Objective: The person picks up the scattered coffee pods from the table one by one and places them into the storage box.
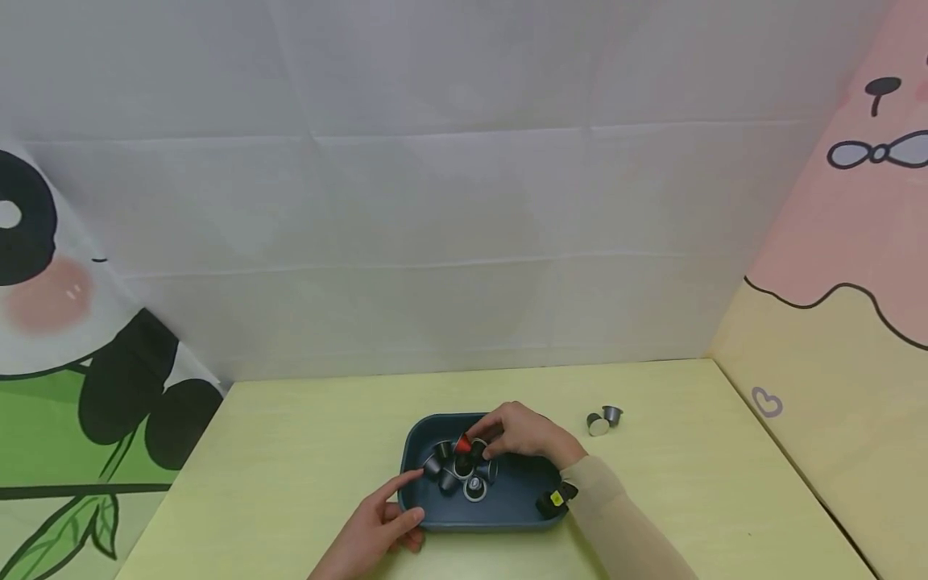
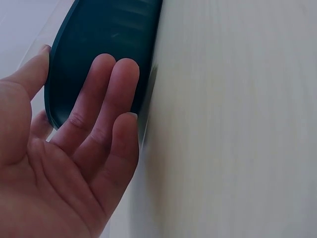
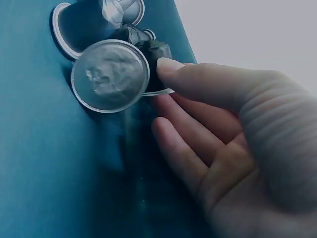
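Observation:
A dark blue tray (image 1: 518,495) holds a cluster of coffee capsules on its left side, among them a red capsule (image 1: 462,444) and several black or grey ones. My right hand (image 1: 524,431) reaches over the far rim and pinches a black capsule (image 3: 156,52) between thumb and fingers. Right beside it, a capsule with a silver lid (image 3: 110,76) faces the camera. At the tray's near left corner is my left hand (image 1: 377,519), its index finger stretched along the rim and its thumb at the corner. Its other fingers (image 2: 106,99) lie loosely bent by the outer wall.
Two capsules, one with a pale lid (image 1: 598,425) and one grey capsule (image 1: 612,415), sit on the light yellow table (image 1: 304,435) right of the tray. A white cloth wall (image 1: 435,201) rises behind, with printed cartoon panels on both sides.

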Motion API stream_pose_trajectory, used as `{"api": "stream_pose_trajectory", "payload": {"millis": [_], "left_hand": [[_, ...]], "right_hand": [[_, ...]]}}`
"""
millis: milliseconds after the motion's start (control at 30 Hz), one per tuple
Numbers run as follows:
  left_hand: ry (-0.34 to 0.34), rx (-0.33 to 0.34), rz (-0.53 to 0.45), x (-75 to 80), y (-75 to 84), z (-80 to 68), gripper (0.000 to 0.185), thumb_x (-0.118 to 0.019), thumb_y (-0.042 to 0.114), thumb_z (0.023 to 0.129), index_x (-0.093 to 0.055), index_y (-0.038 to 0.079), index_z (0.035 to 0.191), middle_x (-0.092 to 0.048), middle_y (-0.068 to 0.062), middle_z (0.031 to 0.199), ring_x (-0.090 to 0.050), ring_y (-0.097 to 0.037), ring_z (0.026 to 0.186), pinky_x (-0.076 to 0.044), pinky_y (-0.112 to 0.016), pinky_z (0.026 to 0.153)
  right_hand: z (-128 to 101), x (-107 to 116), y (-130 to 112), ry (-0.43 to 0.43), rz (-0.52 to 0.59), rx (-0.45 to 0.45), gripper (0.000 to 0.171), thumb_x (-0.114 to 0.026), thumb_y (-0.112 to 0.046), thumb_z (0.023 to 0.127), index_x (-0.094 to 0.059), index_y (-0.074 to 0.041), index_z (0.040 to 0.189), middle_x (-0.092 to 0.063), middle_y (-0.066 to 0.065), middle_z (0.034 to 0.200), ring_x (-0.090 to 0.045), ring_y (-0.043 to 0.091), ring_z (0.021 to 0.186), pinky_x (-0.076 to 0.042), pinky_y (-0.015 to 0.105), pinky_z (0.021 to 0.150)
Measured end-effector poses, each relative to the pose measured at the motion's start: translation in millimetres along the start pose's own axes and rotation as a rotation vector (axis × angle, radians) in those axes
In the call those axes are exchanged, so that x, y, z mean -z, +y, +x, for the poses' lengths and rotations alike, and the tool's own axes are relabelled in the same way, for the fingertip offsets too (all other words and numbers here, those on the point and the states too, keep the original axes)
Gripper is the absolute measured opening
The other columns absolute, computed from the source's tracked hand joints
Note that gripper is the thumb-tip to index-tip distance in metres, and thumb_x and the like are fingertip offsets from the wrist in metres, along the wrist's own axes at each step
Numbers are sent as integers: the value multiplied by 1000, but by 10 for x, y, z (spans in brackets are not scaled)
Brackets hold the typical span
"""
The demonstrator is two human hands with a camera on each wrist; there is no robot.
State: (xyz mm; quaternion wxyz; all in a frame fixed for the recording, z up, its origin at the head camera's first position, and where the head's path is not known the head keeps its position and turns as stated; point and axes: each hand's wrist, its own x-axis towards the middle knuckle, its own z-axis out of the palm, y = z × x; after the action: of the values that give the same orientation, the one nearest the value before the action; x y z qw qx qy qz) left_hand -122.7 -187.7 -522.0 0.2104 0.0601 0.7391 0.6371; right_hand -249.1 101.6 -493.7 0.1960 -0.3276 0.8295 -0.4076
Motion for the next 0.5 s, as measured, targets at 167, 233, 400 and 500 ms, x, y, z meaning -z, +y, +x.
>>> {"api": "stream_pose_trajectory", "payload": {"millis": [167,233,400,500], "left_hand": [[-2,0,11,6,12,-13,62,-65,25,99,-38,8,152,-70,-16,78,-72,-33,73,-56,-37,64],[-3,-3,16,8,24,-20,62,-66,26,98,-39,9,152,-71,-16,78,-72,-32,73,-55,-35,63],[1,0,11,-2,30,-16,61,-65,25,99,-39,10,152,-71,-16,78,-72,-31,73,-55,-34,63],[-3,-2,2,-4,20,-8,61,-64,23,99,-38,8,153,-70,-17,78,-72,-33,74,-55,-35,64]], "right_hand": [[-17,-1,-4,12,130,7,39,-75,0,87,-70,-6,124,-70,7,121,-66,25,113,-53,28,86],[-19,3,0,16,175,14,39,-74,1,87,-68,-3,126,-69,9,122,-65,26,113,-53,28,86],[-11,22,28,23,243,32,40,-73,0,89,-67,-2,128,-69,9,122,-66,25,112,-54,28,85],[-11,45,31,27,269,51,41,-73,-1,89,-66,-3,129,-69,10,121,-66,25,112,-53,29,86]]}}
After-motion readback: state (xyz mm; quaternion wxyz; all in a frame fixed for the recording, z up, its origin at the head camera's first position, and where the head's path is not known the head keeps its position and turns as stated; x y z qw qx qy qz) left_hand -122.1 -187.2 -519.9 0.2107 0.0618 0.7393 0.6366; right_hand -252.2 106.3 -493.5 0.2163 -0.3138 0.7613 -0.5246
